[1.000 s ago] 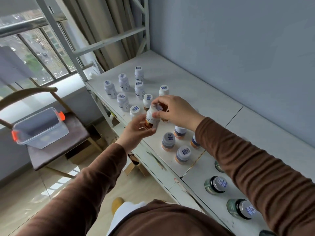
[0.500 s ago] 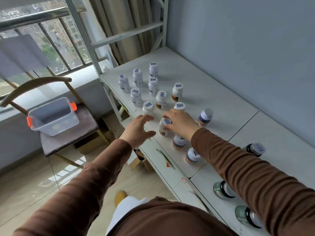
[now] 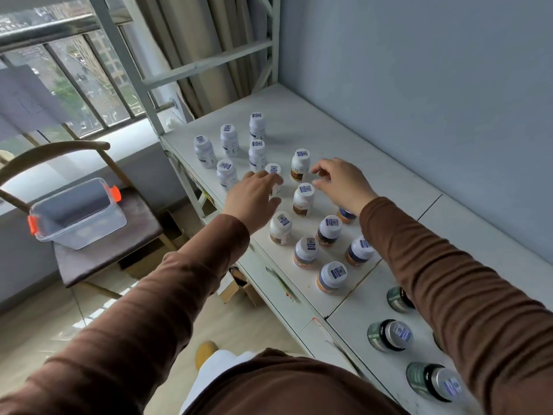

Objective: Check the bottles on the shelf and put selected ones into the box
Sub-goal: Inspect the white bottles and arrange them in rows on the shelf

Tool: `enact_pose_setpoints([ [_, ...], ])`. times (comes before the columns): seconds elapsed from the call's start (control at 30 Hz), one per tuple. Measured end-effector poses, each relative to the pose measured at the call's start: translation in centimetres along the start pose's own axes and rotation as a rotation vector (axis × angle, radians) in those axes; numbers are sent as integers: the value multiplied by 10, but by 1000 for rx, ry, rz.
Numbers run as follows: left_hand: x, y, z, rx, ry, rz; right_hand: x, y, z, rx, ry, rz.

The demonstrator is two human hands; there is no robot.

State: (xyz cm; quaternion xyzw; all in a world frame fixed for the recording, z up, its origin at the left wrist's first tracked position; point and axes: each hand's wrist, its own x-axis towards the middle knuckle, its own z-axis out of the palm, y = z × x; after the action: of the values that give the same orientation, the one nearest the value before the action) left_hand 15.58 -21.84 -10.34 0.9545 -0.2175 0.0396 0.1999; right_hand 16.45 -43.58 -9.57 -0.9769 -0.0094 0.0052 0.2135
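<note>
Now, from the head view: shows the white shelf (image 3: 344, 121) against the blue wall, with white-capped bottles standing in a loose cluster from its left end toward the middle seam, and dark green jars (image 3: 389, 335) near its right front edge.

Finds the left hand (image 3: 254, 199) stretched forward to a white bottle (image 3: 273, 169) close to the front edge, fingers lying against its side and hiding most of the body. Cannot tell from here whether those fingers already clasp it or only touch it.

Finds the right hand (image 3: 341, 184) hovering just behind, fingers loosely curled and holding nothing, above and beside the brown-labelled bottle (image 3: 303, 199), which stands upright on the shelf and apart from the hand.

Differs from a second ago, when both hands held one bottle lifted off the shelf for a look; half a second ago the right hand was setting it down. Probably means that bottle is this brown-labelled one, released and back among the others, so judged not selected.

Leaves the clear box (image 3: 77, 217) with orange latches on the chair (image 3: 98, 259), well apart from the shelf's left front corner, with no bottle visible in it. Points to checking the next bottle as the step in hand.
</note>
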Motion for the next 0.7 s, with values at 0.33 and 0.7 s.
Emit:
enact_pose_setpoints([
  [0.33,35,8,32,203,-125,30,10,3,37,-112,-156,-77],
  [0.7,43,35,5,-1169,-183,-202,12,-7,-73,578,85,91],
])
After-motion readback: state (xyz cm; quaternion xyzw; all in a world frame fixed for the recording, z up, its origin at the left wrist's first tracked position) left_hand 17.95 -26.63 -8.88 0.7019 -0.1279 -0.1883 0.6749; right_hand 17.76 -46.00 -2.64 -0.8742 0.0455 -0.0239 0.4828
